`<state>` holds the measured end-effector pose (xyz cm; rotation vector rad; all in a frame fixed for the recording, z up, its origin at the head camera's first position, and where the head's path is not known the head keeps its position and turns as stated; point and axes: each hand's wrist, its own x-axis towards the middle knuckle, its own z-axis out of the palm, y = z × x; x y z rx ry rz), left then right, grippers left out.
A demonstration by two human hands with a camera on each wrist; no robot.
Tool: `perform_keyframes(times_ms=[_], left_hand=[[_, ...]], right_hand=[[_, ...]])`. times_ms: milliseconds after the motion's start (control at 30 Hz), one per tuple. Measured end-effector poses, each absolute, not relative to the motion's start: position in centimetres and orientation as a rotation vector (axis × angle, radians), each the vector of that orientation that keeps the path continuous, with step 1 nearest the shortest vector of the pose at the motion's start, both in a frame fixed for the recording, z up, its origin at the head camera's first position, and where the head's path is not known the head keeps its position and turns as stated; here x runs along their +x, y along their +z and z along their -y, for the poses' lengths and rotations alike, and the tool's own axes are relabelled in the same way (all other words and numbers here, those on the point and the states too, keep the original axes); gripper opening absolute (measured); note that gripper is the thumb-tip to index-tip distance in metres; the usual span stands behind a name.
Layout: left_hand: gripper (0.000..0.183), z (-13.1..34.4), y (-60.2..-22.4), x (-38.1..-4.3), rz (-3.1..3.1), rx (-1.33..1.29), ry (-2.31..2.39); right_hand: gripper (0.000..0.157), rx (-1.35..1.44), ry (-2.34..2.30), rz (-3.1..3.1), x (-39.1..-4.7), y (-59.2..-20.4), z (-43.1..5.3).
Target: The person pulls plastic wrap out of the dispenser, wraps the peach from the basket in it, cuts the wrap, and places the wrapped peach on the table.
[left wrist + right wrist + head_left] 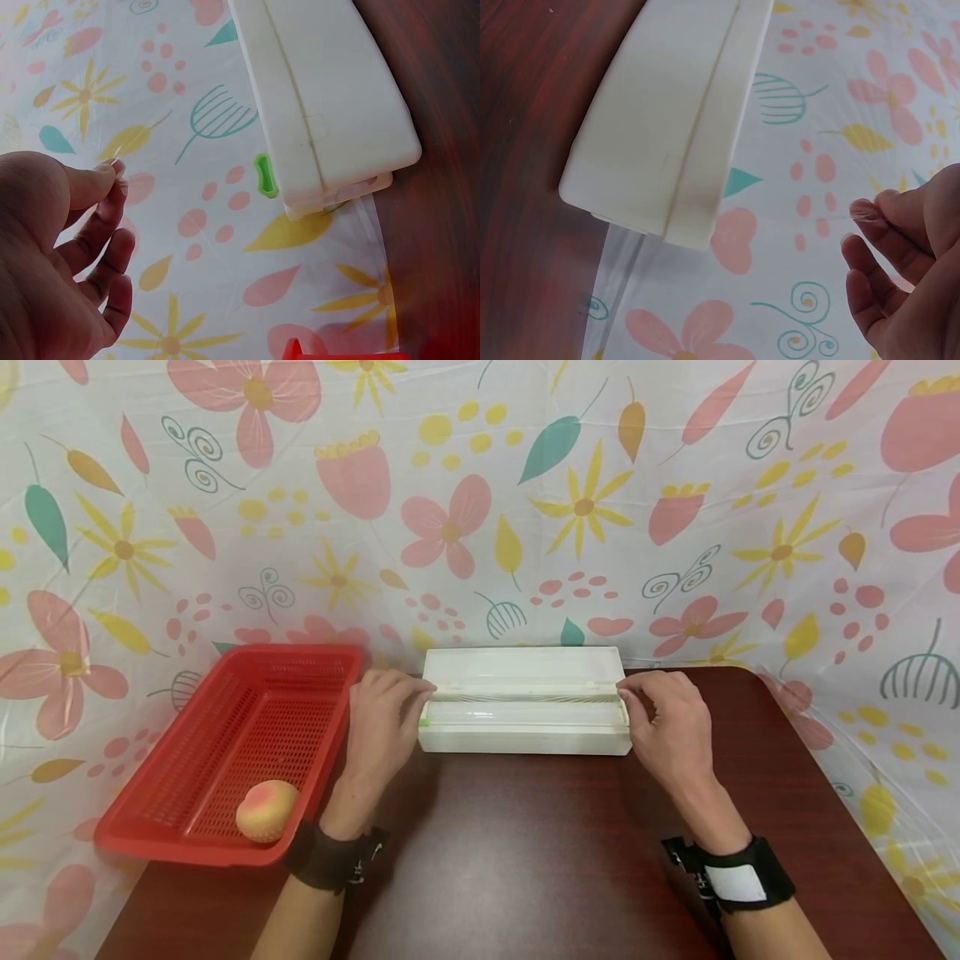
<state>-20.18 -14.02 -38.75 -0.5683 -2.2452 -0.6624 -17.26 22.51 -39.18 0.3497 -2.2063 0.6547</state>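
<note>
A white cling film dispenser box [525,742] lies on the table, its lid [525,665] raised at the back. Inside shows the clear film roll [517,714]. My left hand [378,718] is at the box's left end, thumb and index finger pinching the edge of the clear cling film. At the right end, my right hand [673,722] pinches the film's other corner; a thin clear bit of cling film [864,217] shows at its fingertips in the right wrist view. A small green piece [266,175] sits on the box's left end.
To the left stands a red plastic basket [112,841] with a peach [267,810] in its near corner. The dark brown table [525,860] meets a flower-printed sheet [480,527] behind. Black straps [330,856] are around both wrists.
</note>
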Motion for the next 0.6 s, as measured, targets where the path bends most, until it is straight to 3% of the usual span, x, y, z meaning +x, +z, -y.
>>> perform_keyframes(times_ms=[600], left_hand=[[0.007,13.97,-37.82,-19.51,2.171,-0.599,-0.690]], right_hand=[[0.009,0.352,0.655,2.197,-16.63,-38.26,-22.51]])
